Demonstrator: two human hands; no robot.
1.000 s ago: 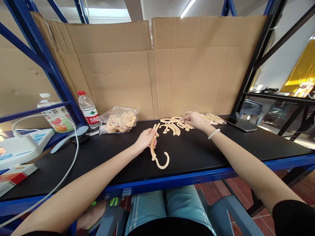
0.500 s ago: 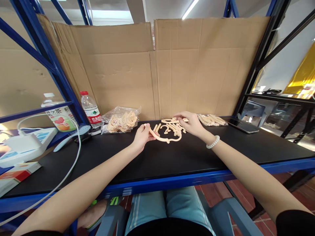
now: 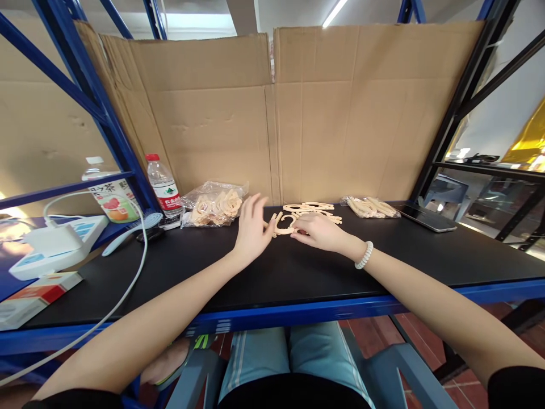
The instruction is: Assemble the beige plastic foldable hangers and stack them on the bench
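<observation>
Curved beige piece (image 3: 284,231) sits between the hands over the table (image 3: 264,284), long axis roughly left-right, one end toward right hand (image 3: 318,232). Right hand nearly closed, fingertips pinching that end. Left hand (image 3: 251,232) open, fingers spread and raised; can't tell if thumb touches. Earlier, left hand gripped the piece and right hovered open. Smooth, matte loose pieces (image 3: 313,207) behind; crinkly clear bag (image 3: 215,205) left.

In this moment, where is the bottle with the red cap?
In the head view, the red-capped bottle stands at the table's back left, between the blue post and the plastic bag of beige pieces.
</observation>
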